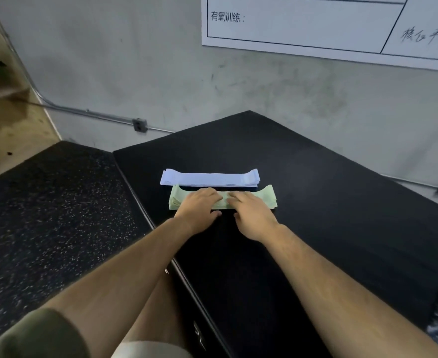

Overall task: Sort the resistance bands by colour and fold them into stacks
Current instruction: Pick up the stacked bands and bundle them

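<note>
Green stack [267,195] pressed at mid-frame.
Left grip [199,202] and right grip [248,210] are laid flat on it, nothing clasped — its long axis runs left–right under both, white stack [210,178] just above.

A black bench [316,202] stands with its far corner against a scuffed grey wall [161,60]. A white chart [303,24] with ruled black lines and Chinese writing hangs at the far right. A metal conduit [83,112] runs low along the wall to a small junction box [139,124]. Black speckled rubber flooring [45,215] lies to the left, and a blurred tan surface [3,130] lies beyond it.
</note>
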